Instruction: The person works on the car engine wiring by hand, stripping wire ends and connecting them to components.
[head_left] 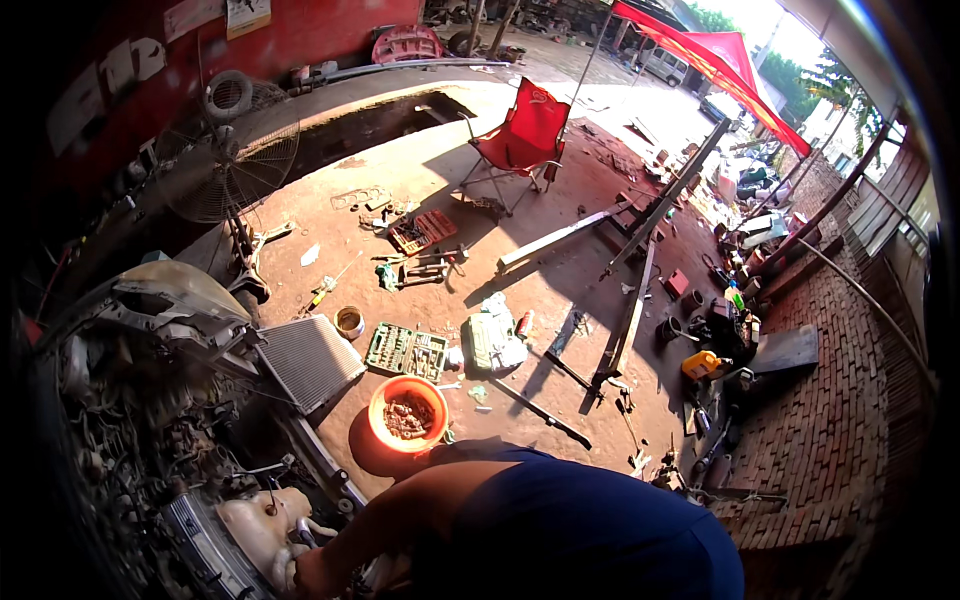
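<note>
My R hand (312,574) is by the pale tank (258,522), prob. a reach-in step. Can't tell fingers' state; next move needs clearer view.

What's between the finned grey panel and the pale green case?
The open green socket set lies between the finned grey panel and the pale green case, with a small white item beside it; head view.

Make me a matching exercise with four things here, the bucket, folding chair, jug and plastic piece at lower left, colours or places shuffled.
1. bucket
2. folding chair
3. jug
4. plastic piece

A. yellow, left of the brick wall
B. off-white
C. orange, holding brown pieces
D. red, standing unfolded

Pairs: 1-C, 2-D, 3-A, 4-B
</note>
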